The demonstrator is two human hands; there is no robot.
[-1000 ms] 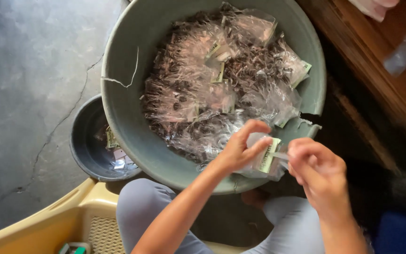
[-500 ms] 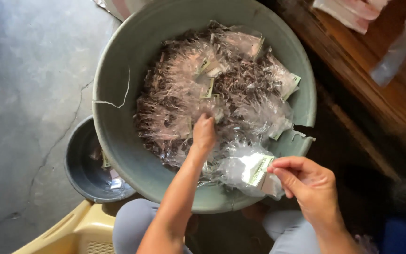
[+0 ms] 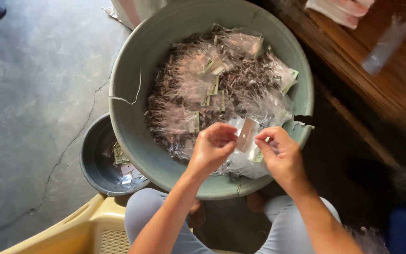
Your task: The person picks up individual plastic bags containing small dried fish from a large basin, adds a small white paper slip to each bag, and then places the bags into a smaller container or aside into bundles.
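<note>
Head view, looking straight down: both hands meet over the near rim of a large grey-green basin, just below the middle of the frame. Between them is a small clear plastic packet with a pale card slip inside. It looks almost weightless, thin and limp, the film glossy and likely slippery, so it would crumple or slide under a loose grip. The stiffer card end and the sealed edges seem the best places to take hold, pinched rather than squeezed.

The left hand has its fingers curled in and drawn together, thumb against fingertips, nipping the left edge of the packet. The right hand holds its fingers bent and close together at the right edge, thumb and forefinger shut on the film; whether the remaining fingers touch it I cannot tell.

Behind the hands the basin is filled with more clear packets of dark, twig-like contents, several showing green-edged labels. A crack runs in from the basin's left rim, and a chip is missing from the rim at right. At lower left a smaller dark bowl on the concrete floor holds a few loose slips. A cream plastic chair edge shows at the bottom, and a wooden bench fills the upper right.
</note>
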